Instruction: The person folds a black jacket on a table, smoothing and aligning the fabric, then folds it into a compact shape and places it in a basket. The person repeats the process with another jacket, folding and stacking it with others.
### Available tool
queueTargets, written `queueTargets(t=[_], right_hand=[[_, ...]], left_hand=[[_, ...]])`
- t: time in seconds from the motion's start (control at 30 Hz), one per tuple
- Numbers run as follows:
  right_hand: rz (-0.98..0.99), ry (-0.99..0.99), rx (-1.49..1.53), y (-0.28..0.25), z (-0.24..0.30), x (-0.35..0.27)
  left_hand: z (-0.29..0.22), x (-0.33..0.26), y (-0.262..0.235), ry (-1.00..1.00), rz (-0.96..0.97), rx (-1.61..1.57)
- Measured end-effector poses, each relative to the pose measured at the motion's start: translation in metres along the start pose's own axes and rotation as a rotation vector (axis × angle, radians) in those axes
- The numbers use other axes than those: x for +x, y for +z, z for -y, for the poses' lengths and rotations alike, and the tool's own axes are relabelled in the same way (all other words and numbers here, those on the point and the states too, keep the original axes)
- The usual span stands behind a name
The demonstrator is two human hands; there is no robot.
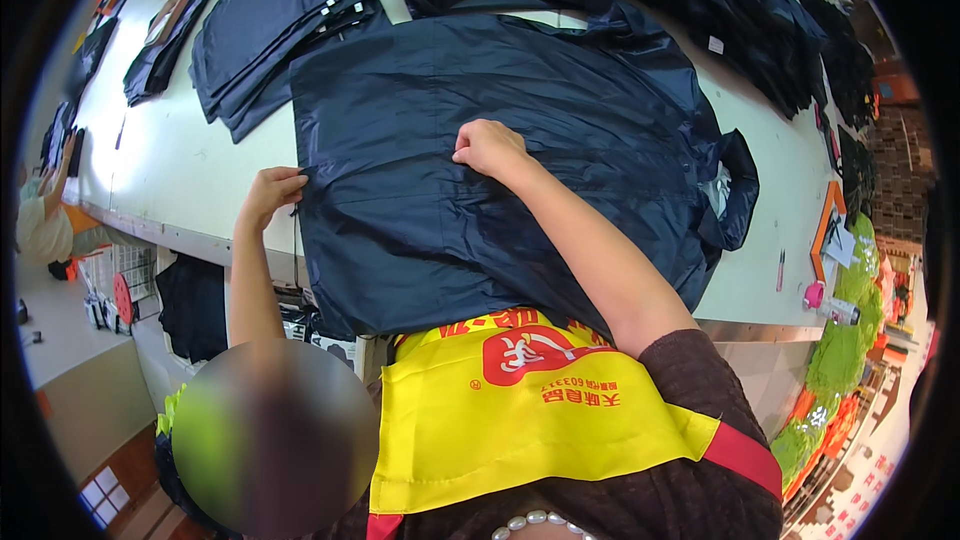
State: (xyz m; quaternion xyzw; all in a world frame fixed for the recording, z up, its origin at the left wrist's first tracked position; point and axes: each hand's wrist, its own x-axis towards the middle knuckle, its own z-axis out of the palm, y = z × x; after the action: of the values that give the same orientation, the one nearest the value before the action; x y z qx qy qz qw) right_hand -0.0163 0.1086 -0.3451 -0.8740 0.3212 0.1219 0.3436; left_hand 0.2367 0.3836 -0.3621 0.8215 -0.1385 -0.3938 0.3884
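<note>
A dark navy jacket point(400, 120) of thin, slightly shiny fabric lies spread and creased across the table in front of me, its near edge hanging over the table's front. One sleeve stretches along the far side, and a looped part shows at the right. My left hand point(272, 195) pinches the jacket's left edge between thumb and fingers. Near the middle of the jacket, my right hand point(490, 148) is closed, its curled fingers gripping the cloth; the fingertips are partly hidden.
Folded dark garments point(270, 35) are stacked at the far left, with more dark clothing point(690, 5) heaped at the far right. On the white table point(755, 270) lie an orange frame-like object point(826, 230) and a clear bottle with a pink cap point(832, 306). Another person point(50, 215) stands at the left.
</note>
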Motion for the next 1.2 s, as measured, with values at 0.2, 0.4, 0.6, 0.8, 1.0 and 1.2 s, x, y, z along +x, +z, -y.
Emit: queueTargets(t=[0.2,0.4,0.6,0.8,1.0,1.2], right_hand=[[0.025,0.027,0.023,-0.001,0.001,0.003],[0.035,0.008,-0.053,0.012,-0.004,0.023],[0.097,-0.001,-0.021,0.007,-0.005,0.029],[-0.373,-0.394,0.351,-0.007,-0.087,-0.067],[-1.131,0.220,-0.063,-0.059,-0.248,-0.267],[-0.767,0.751,0.152,-0.004,-0.242,-0.322]], left_hand=[[-0.009,0.003,0.008,-0.068,-0.070,0.106],[-0.010,0.010,0.004,-0.134,-0.066,0.165],[-0.020,0.015,0.005,-0.191,-0.032,0.145],[0.027,0.019,0.006,0.027,-0.148,0.122],[0.021,-0.081,0.074,0.608,-0.579,0.428],[0.007,-0.207,0.176,0.962,0.008,0.876]])
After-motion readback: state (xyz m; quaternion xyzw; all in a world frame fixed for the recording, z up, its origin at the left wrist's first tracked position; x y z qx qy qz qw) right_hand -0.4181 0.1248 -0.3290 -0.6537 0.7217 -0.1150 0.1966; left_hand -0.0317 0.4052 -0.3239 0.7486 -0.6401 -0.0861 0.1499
